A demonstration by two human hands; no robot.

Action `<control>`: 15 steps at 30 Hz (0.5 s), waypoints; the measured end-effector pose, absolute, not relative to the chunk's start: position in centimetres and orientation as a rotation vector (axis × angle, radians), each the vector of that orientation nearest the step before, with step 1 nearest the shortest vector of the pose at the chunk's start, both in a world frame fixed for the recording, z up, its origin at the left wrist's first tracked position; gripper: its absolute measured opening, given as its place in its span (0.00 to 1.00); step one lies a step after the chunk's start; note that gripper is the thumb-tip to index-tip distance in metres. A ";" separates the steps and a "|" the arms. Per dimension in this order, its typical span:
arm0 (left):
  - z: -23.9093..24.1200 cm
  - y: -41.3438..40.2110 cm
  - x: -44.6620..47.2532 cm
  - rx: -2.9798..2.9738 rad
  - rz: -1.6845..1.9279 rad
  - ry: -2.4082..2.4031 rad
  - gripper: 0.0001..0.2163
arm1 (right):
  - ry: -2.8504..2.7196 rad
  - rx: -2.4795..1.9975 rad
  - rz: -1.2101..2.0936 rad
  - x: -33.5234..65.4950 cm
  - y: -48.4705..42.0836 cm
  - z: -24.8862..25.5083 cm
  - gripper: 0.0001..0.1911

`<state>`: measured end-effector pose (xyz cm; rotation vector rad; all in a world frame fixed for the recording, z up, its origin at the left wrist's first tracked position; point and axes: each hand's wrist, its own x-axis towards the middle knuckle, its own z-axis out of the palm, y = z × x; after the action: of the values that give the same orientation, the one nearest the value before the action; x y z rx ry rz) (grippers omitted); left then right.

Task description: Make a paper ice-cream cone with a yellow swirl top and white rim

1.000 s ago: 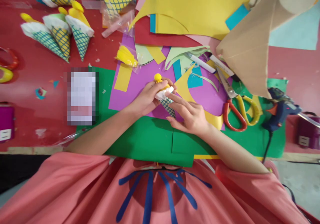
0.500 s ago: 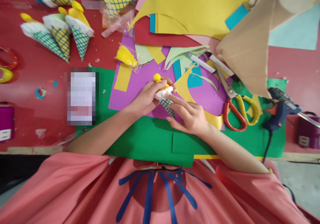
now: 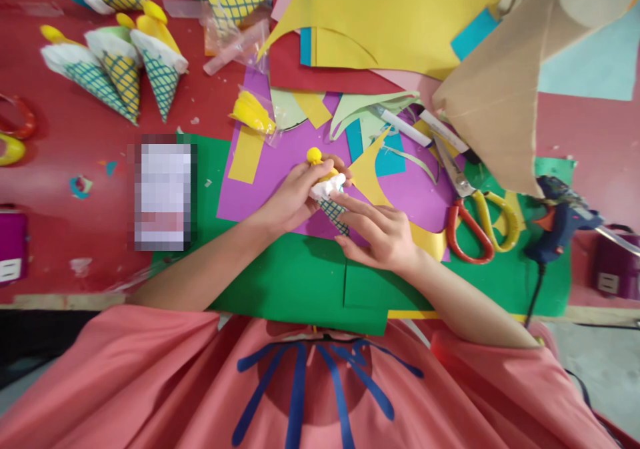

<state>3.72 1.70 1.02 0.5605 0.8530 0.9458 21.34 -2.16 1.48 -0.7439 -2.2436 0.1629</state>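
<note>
A small paper ice-cream cone [image 3: 332,213] with a dark crisscross pattern is tilted over the purple sheet. White clay-like trim [image 3: 327,187] rings its top, and a yellow ball [image 3: 314,155] tops it. My left hand [image 3: 300,192] is wrapped round the upper part of the cone. From the other side my right hand [image 3: 383,235] reaches in, its fingers apart and bent, the fingertips at the white trim and the cone's side. An open packet of yellow clay [image 3: 253,112] lies just beyond my left hand.
Scissors [image 3: 467,202], a glue gun [image 3: 563,219] and markers [image 3: 403,125] lie to the right among paper scraps. Several finished-looking cones [image 3: 160,69] rest at the upper left. A blurred-out rectangular device [image 3: 164,195] is left of my hands. Yellow sheets [image 3: 400,19] lie at the back.
My right fingers have shifted slightly down along the white trim, showing more of it. My left hand and the cone have stayed in place.
</note>
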 end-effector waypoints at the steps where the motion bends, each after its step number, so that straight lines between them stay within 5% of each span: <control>1: 1.0 1.7 3.7 0.560 0.946 0.855 0.10 | -2.241 -0.746 0.162 21.4 -2.2 1.5 0.09; 15: 1.1 1.7 3.7 0.533 0.951 0.868 0.10 | -2.179 -0.674 0.216 21.8 -2.3 1.2 0.07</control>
<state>3.66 1.72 1.12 0.5326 0.8679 0.9509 21.76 -2.29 1.23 -0.6737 -2.1793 0.2155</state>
